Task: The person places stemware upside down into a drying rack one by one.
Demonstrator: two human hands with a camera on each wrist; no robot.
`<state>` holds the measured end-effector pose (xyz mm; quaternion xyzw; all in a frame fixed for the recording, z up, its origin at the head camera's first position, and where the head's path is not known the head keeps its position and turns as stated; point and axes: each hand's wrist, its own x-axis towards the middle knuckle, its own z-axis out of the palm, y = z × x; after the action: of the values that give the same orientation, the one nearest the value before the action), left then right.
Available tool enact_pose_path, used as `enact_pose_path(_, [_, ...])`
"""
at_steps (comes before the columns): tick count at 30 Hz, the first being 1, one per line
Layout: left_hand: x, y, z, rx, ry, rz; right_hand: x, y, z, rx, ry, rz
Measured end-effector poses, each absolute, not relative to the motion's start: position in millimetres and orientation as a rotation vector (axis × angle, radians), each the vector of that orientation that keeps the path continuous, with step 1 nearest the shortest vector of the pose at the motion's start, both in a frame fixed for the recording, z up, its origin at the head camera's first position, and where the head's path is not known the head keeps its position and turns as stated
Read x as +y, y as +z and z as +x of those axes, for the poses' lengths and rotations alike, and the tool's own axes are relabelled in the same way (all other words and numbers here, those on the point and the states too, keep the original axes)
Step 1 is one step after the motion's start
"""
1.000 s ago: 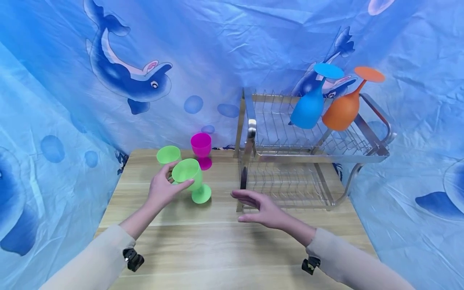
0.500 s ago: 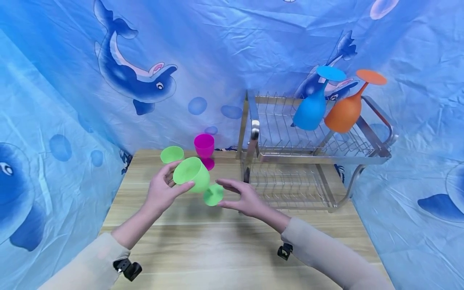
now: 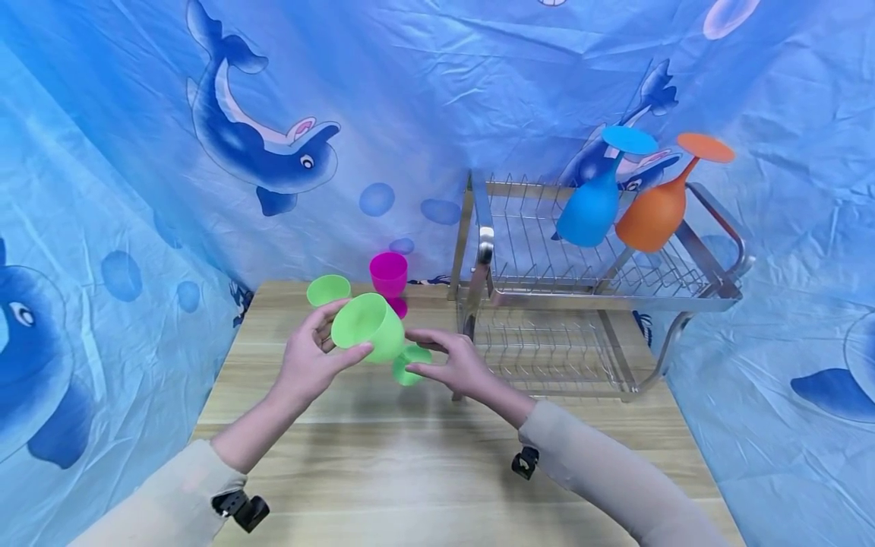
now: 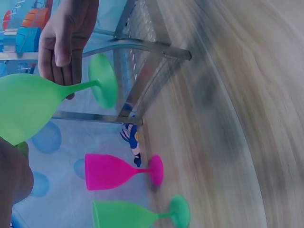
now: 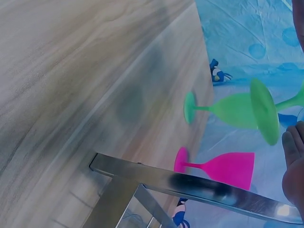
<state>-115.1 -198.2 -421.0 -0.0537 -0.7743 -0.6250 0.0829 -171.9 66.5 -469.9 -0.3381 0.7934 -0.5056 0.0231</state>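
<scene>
My left hand (image 3: 307,361) grips a green goblet (image 3: 374,330) by its bowl, thumb in front and fingers behind. The goblet tilts above the table, rim toward the left and foot toward the right. My right hand (image 3: 456,366) is at the stem and foot, fingers stretched out to either side of the stem. In the left wrist view, the right hand's fingers (image 4: 61,71) hang behind the stem and do not visibly close round it. A second green goblet (image 3: 328,291) stands upright behind the left hand, beside an upright magenta goblet (image 3: 389,275).
A two-tier metal dish rack (image 3: 601,300) stands on the right of the wooden table (image 3: 383,471). On its upper tier a blue goblet (image 3: 593,209) and an orange goblet (image 3: 652,216) lean upside down. A blue dolphin-print curtain (image 3: 410,99) surrounds the table.
My right hand has moved left from beside the rack to the held goblet's stem. The left hand has brought the goblet slightly right and tipped it further, its foot now raised to the right.
</scene>
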Motion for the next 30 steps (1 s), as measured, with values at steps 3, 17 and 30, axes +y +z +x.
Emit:
enact_pose_path(3, [-195.6, -419.3, -113.7, -2.298, -1.873, -0.152, 64.1, -470.4, -172.4, 2.496, -1.553, -1.031])
enact_pose_path(17, [-181.9, -419.4, -111.3, -2.165, -1.959, -0.133, 56.4, -471.4, -176.6, 2.565, -1.590, -1.040])
enact_pose_path(30, [-178.4, -425.2, -111.3, -2.157, -1.963, -0.133, 60.5, -476.6, -177.6, 2.595, -1.608, -1.143])
